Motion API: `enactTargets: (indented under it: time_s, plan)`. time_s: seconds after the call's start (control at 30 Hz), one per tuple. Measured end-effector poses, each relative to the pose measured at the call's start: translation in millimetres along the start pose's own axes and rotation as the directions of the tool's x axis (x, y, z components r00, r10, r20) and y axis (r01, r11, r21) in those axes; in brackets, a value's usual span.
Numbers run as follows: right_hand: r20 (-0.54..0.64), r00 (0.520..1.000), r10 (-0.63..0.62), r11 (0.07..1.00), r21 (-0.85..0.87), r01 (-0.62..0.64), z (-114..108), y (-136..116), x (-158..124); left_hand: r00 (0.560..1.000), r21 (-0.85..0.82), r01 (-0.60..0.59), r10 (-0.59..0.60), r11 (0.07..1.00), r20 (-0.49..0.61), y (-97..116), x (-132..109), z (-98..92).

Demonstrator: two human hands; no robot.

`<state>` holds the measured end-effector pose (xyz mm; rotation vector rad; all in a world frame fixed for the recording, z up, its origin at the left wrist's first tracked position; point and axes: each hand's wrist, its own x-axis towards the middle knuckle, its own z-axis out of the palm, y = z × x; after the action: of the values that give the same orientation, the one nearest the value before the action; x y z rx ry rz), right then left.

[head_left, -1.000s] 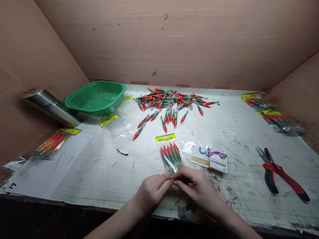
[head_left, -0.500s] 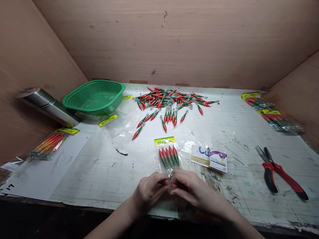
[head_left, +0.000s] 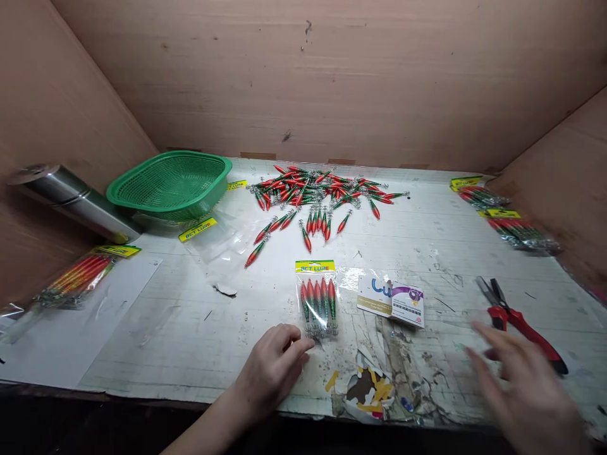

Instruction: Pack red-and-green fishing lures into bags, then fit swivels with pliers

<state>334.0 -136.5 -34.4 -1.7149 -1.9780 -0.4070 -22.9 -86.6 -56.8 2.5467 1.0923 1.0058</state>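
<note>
Your right hand (head_left: 524, 385) has left the clear pack of red-and-green lures (head_left: 318, 306) that both your hands were working on, and is now a blur partly covering the pliers (head_left: 528, 332), its grip loosened, fingers apart with nothing visible between them. The pack lies flat on the bench (head_left: 190, 341), yellow header (head_left: 315, 268) away from you, so only your left hand (head_left: 275, 360) attends its hook end; whether that grip pinches the film or merely rests there, I cannot tell.

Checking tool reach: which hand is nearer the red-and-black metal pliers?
Right: the right hand partly hides the pliers; the left hand is well to their left, by the clear plastic lure bag.
</note>
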Motion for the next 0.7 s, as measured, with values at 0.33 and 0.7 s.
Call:
enactTargets:
  time_s: [0.33, 0.7]
  plan:
    - [-0.066, 0.837, -0.544, 0.621, 0.639, 0.454, 58, -110, 47, 0.977, 0.039, -0.209, 0.210, 0.977, -0.020, -4, 8, -12.7]
    - [0.261, 0.965, -0.030, 0.741, 0.653, -0.154, 56, -125, 38, 0.897, -0.150, 0.437, -0.441, 0.887, 0.011, 14, 0, 10.4]
